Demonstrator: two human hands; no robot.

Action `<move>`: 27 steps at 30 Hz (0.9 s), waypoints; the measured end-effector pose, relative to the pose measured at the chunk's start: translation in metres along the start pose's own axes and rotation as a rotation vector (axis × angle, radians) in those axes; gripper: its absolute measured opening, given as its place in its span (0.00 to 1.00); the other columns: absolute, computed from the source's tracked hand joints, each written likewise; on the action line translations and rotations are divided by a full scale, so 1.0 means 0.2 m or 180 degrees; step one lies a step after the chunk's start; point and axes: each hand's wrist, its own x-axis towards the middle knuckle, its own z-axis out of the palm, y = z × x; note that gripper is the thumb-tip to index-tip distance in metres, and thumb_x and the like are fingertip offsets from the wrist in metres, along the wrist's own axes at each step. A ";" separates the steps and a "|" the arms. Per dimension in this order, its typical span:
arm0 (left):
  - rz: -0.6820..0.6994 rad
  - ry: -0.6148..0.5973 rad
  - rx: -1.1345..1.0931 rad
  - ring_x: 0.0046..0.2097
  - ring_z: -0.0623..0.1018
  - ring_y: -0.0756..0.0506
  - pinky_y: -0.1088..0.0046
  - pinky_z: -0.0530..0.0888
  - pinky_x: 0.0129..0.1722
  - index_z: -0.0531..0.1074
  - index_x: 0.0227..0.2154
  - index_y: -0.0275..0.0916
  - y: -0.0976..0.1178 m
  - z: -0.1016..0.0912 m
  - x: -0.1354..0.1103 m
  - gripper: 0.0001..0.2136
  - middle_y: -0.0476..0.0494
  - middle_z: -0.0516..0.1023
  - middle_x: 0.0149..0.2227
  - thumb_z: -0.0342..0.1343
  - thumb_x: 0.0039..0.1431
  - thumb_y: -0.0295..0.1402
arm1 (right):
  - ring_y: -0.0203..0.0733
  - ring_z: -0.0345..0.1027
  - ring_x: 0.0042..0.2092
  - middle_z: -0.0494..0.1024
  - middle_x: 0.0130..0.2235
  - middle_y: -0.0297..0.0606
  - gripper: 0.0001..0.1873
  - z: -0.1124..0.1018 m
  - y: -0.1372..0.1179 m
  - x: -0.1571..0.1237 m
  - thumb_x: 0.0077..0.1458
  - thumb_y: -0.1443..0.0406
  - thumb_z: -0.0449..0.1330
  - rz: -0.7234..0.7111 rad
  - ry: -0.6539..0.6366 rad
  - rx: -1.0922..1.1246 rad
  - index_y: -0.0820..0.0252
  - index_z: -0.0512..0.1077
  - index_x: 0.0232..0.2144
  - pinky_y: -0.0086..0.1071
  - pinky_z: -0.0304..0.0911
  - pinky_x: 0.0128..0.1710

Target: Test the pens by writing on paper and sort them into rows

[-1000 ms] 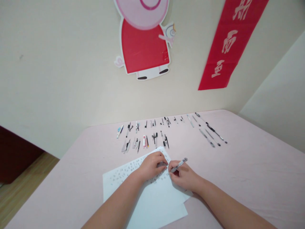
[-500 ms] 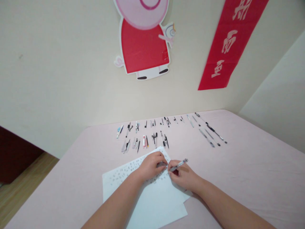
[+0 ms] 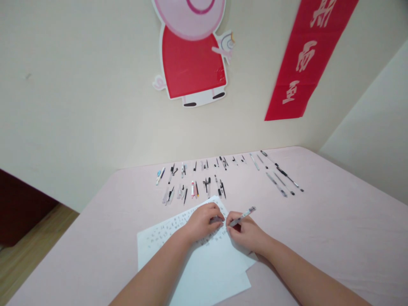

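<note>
White sheets of paper (image 3: 210, 272) are closest, at least two of them overlapping with edges out of line. Taking the gap between the hands as the clock's centre, they spread mostly from 5 round to 10, with rows of small dark handwriting up top. They lie on a pale pink tabletop (image 3: 334, 238). Left hand (image 3: 205, 221) rests on the writing at 9, fingers loosely bent with a gap to the thumb; can't tell if anything's under them. Right hand (image 3: 245, 233) sits between 3 and 4, thumb and fingers pinched round a pale patterned pen (image 3: 244, 216), back end slanting up toward 2, tip hidden.

Further back, 10 to just past 12, there are two rows of pen parts (image 3: 222, 187), mostly black and clear, plus a pink-and-white piece (image 3: 193, 189). Longer pens (image 3: 277, 184) lie around 1 to 2. Way off at 9 there's some wood-look floor (image 3: 38, 233). Behind it all, the pale wall (image 3: 95, 106) has a pink-and-red cartoon cutout (image 3: 194, 63) just before 12 and a red banner (image 3: 296, 76) at 1.
</note>
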 end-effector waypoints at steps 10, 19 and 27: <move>-0.0136 0.0206 -0.0358 0.36 0.72 0.49 0.75 0.67 0.37 0.74 0.31 0.38 0.00 0.01 0.00 0.07 0.46 0.72 0.33 0.51 0.54 0.27 | 0.37 0.63 0.32 0.70 0.28 0.33 0.08 -0.07 -0.01 0.02 0.53 0.63 0.51 0.0154 0.0475 0.0474 0.60 0.68 0.30 0.28 0.58 0.31; -0.0244 0.0411 0.0018 0.33 0.71 0.49 0.74 0.66 0.35 0.71 0.40 0.39 0.02 0.01 -0.01 0.11 0.46 0.74 0.32 0.48 0.56 0.28 | 0.37 0.66 0.32 0.73 0.31 0.36 0.16 -0.05 0.07 0.04 0.55 0.61 0.51 0.0088 0.0630 0.0546 0.61 0.66 0.44 0.30 0.62 0.34; -0.0191 0.0109 -0.0137 0.31 0.68 0.50 0.74 0.65 0.32 0.64 0.51 0.42 0.02 0.01 -0.01 0.25 0.49 0.72 0.34 0.59 0.49 0.41 | 0.39 0.68 0.34 0.74 0.35 0.39 0.20 -0.04 0.09 0.06 0.53 0.64 0.51 0.0167 0.0718 0.0557 0.62 0.65 0.48 0.33 0.65 0.36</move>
